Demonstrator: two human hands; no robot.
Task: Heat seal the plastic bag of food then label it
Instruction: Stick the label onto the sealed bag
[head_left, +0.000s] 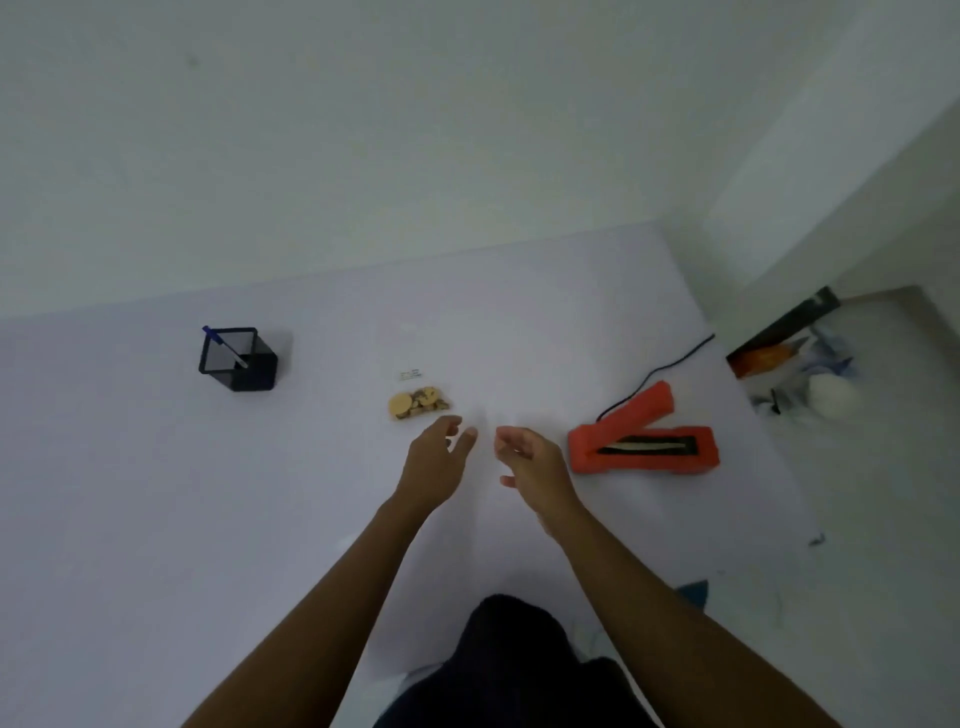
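Head view: we see the plastic bag of food (418, 404) lying on the table (156, 493), just beyond our left hand (436, 462), which is nearer; our right hand (524, 457) is beside the open red heat sealer (644, 441); both hands are loosely curled and empty; writing on the bag's label is too small to read.

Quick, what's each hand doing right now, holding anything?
Left hand: open, fingers relaxed, holding nothing, just short of the bag of food.
Right hand: open, fingers loosely curled, holding nothing.
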